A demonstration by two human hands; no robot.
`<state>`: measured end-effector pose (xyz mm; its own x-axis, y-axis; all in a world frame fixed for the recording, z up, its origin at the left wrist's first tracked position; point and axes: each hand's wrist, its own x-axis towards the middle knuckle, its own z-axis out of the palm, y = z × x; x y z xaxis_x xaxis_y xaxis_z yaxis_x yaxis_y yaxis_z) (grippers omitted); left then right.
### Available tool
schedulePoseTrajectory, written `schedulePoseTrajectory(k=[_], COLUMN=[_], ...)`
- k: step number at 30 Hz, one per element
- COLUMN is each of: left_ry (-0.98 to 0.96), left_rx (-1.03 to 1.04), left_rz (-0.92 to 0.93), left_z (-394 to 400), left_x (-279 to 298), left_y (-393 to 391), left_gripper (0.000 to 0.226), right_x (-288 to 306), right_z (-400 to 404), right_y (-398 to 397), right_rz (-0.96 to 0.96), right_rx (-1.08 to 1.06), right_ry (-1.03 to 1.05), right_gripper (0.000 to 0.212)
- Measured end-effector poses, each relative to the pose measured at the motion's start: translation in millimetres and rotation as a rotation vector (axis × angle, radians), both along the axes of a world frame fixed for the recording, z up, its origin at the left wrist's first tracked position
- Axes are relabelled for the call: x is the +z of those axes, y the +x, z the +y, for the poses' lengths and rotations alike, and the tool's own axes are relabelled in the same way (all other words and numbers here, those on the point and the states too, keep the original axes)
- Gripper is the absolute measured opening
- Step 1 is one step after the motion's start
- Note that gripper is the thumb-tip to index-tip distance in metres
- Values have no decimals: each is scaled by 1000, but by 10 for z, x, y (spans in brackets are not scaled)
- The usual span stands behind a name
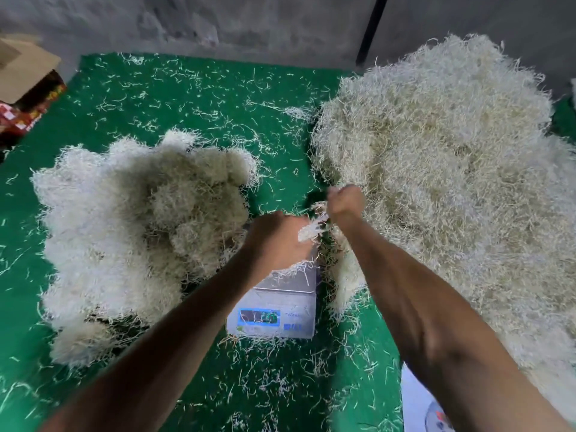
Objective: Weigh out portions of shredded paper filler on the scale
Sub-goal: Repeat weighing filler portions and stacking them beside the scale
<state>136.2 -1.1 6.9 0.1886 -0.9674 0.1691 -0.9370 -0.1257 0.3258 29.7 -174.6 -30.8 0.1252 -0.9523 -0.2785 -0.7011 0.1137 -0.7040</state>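
Observation:
A white digital scale (pixel 280 310) sits on the green mat in the middle, its blue display facing me. My left hand (pixel 276 240) hovers over the scale's platform and grips a tuft of shredded paper filler (pixel 311 227). My right hand (pixel 345 202) is just beyond it, fist curled round the other end of the same tuft. A huge loose pile of filler (pixel 452 169) lies to the right. A pile of rounded clumps of filler (pixel 134 232) lies to the left.
The green mat (pixel 193 98) is strewn with loose paper strands. A cardboard box (pixel 25 85) stands at the far left by the grey wall. A black pole (pixel 371 29) rises at the back. A white sheet (pixel 417 403) lies at the bottom right.

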Motion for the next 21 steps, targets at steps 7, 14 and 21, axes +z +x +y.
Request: schedulePoseTrajectory(k=[7, 14, 21], left_ry=[10, 226, 91], left_rx=[182, 5, 106], left_rz=[29, -150, 311], left_z=[208, 116, 774], left_x=[-122, -293, -71], left_y=[254, -83, -268], left_gripper=[46, 95, 75], right_x=[187, -31, 104], right_z=[29, 859, 1569], right_y=[-687, -977, -959], right_rz=[182, 420, -52], right_rx=[375, 325, 218], right_ry=[-297, -448, -445], right_gripper=[51, 50, 27])
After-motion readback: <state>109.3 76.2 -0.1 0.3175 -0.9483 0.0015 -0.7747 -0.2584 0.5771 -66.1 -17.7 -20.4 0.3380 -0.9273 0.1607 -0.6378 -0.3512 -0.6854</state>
